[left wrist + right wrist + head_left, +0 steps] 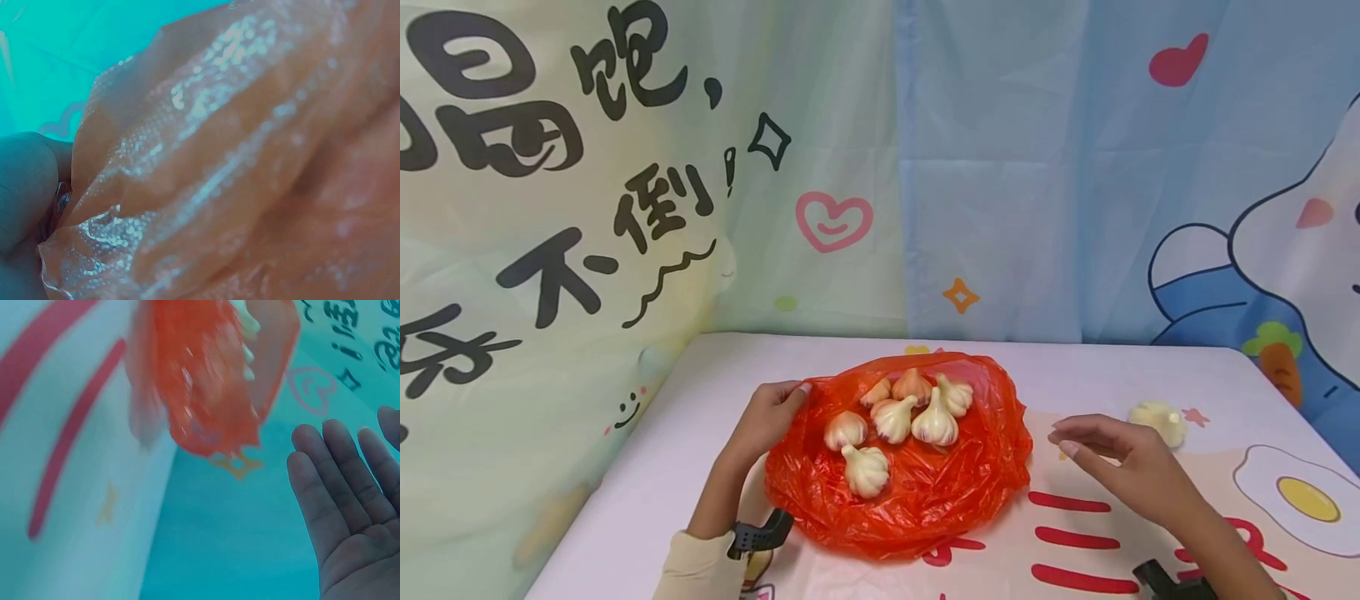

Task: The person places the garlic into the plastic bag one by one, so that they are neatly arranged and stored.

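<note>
A red plastic bag [947, 492] lies spread wide on the table, its mouth facing up. Several white garlic bulbs [867, 472] rest inside it, along with a few rounder, tan-brown bulbs [846, 431]. My left hand [772, 417] pinches the bag's left rim between thumb and fingers; the left wrist view shows the crinkled film [187, 162] close up, running into that grip. To the right of the bag, my right hand [1131, 462] hovers apart from it with nothing in its fingers. Just behind that hand, one garlic bulb [1159, 422] sits on the table.
The table [647, 467] has a printed cover with red stripes and a fried-egg picture [1303, 500]. Behind it hangs a printed curtain [1000, 167], which continues along the left side. A dark strap [760, 534] circles the left wrist.
</note>
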Demonstrator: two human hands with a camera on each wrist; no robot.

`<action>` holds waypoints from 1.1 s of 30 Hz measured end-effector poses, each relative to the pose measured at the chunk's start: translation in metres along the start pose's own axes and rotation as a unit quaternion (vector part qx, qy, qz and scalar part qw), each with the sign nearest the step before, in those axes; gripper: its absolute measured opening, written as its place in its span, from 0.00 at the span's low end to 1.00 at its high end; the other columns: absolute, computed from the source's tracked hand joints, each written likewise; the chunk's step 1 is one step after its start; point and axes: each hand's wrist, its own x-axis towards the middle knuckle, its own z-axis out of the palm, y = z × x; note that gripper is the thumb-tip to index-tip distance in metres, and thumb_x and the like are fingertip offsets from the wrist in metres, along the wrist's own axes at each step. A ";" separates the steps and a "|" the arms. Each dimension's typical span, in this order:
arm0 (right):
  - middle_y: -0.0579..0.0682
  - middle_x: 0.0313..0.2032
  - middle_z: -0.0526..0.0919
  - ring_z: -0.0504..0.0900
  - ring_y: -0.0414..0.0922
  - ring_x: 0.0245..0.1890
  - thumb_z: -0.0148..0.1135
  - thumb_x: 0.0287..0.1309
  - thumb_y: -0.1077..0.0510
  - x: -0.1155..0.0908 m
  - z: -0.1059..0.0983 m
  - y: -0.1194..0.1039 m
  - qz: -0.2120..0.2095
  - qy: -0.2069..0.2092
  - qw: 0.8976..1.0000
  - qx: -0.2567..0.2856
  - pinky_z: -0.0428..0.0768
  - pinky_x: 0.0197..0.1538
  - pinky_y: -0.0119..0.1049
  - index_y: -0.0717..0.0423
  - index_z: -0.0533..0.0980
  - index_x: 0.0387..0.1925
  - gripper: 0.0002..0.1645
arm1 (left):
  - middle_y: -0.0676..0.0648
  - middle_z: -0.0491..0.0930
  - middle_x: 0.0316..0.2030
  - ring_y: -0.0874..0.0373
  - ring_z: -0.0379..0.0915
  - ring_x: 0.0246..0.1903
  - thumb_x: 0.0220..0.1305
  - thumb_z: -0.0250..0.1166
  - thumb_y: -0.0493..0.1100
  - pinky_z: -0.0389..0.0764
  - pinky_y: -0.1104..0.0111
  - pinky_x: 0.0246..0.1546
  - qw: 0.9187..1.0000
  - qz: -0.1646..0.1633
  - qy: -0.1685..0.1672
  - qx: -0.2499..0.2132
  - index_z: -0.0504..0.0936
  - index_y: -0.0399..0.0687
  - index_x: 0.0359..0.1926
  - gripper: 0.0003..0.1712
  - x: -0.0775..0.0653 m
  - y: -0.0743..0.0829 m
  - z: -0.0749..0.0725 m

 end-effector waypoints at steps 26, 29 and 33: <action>0.20 0.43 0.73 0.68 0.14 0.44 0.63 0.63 0.57 -0.007 -0.068 0.074 0.086 0.210 0.970 -0.083 0.67 0.42 0.11 0.62 0.75 0.57 0.22 | 0.40 0.83 0.35 0.44 0.81 0.30 0.75 0.51 0.46 0.85 0.60 0.31 1.000 -0.008 0.003 -0.001 0.84 0.39 0.47 0.19 -0.008 0.014 0.000; 0.29 0.48 0.79 0.72 0.17 0.46 0.62 0.64 0.57 -0.009 -0.071 0.085 0.101 0.224 0.967 -0.071 0.69 0.43 0.13 0.60 0.75 0.58 0.23 | 0.40 0.83 0.35 0.44 0.81 0.30 0.75 0.51 0.47 0.85 0.60 0.31 1.000 -0.011 0.002 -0.002 0.84 0.39 0.47 0.19 -0.006 0.012 0.000; 0.40 0.56 0.79 0.73 0.23 0.52 0.61 0.65 0.54 -0.012 -0.073 0.100 0.136 0.224 0.963 -0.067 0.69 0.43 0.13 0.55 0.73 0.62 0.25 | 0.42 0.83 0.34 0.47 0.81 0.29 0.74 0.52 0.50 0.85 0.60 0.30 1.000 -0.005 0.001 -0.008 0.85 0.43 0.45 0.19 0.000 -0.001 -0.001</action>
